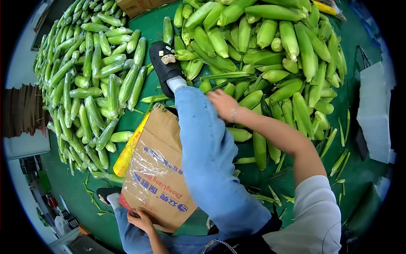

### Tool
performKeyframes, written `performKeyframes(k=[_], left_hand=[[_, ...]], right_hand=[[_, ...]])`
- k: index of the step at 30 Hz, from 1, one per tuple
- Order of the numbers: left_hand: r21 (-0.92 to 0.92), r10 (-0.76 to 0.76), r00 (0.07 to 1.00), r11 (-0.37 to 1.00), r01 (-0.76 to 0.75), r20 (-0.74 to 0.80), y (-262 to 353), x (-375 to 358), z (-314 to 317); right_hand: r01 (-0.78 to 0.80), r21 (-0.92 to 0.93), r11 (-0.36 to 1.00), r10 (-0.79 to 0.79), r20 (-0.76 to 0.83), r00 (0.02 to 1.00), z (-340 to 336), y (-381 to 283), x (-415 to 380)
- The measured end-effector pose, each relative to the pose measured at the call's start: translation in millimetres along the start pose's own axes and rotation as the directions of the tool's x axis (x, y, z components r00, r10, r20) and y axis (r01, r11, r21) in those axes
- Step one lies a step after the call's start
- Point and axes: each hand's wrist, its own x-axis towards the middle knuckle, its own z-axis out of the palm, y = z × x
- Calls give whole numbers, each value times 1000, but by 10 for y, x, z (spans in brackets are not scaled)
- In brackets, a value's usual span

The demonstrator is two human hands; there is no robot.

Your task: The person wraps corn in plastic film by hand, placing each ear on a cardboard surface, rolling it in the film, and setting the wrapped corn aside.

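Note:
My right hand [222, 103] reaches past my raised knee to the near edge of a big heap of green corn ears in husks [266, 34]. Its fingertips are partly hidden beside the leg, and I cannot make out whether they hold anything. Down at the lower left, my left hand [141, 221] rests at the bottom edge of a brown cardboard box [158, 169] with printed lettering and clear film on top. Its fingers look bent, and what lies under them is too small to tell. A yellow printed roll or bag [127, 154] lies along the box's left side.
Film-wrapped corn ears [97, 84] form a large pile at the left. My shoe [165, 63] stands between the piles. Loose husk leaves [338, 163] lie on the green floor [203, 249] at right. Stacked cardboard [25, 111] is at the far left, and a white panel [374, 112] at the right.

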Motion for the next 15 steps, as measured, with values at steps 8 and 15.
performKeyframes(k=[8, 15], left_hand=[[80, 73, 997, 994, -75, 24, 232, -146, 181], [74, 114, 993, 990, -116, 37, 125, -120, 129]], right_hand=[[162, -125, 979, -68, 549, 833, 534, -147, 1167], [129, -460, 878, 98, 438, 893, 817, -54, 826]])
